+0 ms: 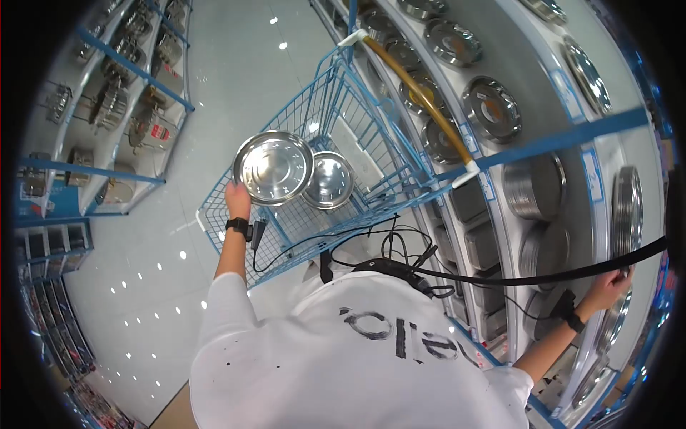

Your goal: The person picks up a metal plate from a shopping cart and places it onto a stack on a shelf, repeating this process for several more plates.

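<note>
A round shiny metal plate is held over the blue wire shopping cart by my left hand, whose fingers grip its lower left rim. Partly beneath that plate, a second round metal dish shows in the cart. Out at the far right, my right hand is at the shelf, its fingers against the edge of stacked metal plates; a black cable passes just above it, and its fingertips are partly hidden.
Shelves of round metal trays and deep pans line the right side. A yellow-brown cart handle crosses near them. Black cables hang at my waist. Another rack of metal cookware stands left, beyond the tiled floor.
</note>
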`<control>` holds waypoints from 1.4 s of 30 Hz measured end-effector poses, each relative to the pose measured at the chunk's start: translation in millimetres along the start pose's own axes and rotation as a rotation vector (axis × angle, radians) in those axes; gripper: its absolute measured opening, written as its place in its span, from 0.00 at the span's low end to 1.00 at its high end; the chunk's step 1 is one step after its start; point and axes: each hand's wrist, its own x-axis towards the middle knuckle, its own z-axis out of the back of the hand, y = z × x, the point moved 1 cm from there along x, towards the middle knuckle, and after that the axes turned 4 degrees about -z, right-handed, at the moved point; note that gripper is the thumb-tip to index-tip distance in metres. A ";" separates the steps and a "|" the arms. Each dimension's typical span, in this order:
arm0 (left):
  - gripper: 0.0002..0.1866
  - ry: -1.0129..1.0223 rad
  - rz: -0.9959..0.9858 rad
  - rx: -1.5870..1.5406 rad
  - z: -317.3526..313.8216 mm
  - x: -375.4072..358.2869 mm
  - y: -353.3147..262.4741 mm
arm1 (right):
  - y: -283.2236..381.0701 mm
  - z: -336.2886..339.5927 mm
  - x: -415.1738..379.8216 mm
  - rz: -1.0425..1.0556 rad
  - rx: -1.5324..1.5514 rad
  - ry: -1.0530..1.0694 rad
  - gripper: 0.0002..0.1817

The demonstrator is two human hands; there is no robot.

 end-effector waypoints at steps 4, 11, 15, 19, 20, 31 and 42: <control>0.10 0.058 0.011 -0.415 33.4 -12.9 -98.1 | 13.1 7.6 0.7 0.014 0.229 0.054 0.22; 0.14 0.408 -0.289 -0.789 4.2 -81.0 -323.6 | 20.5 17.3 -4.2 -0.012 0.516 0.053 0.23; 0.14 0.727 -0.361 -0.943 -34.2 -122.3 -430.9 | 24.4 28.5 -8.4 0.022 0.539 0.023 0.23; 0.12 0.980 -0.526 -0.956 -66.7 -174.3 -542.1 | 29.2 35.0 -6.2 0.047 0.522 -0.053 0.21; 0.12 1.023 -0.557 -0.960 -80.2 -182.3 -564.9 | 30.0 36.3 -6.1 0.035 0.553 -0.062 0.21; 0.12 1.225 -1.044 -0.406 -233.7 -288.8 -756.8 | 23.0 35.6 -5.4 0.059 0.646 -0.195 0.37; 0.17 1.007 -1.423 0.021 -295.5 -309.9 -767.2 | 27.5 33.2 -4.3 0.084 0.389 -0.123 0.26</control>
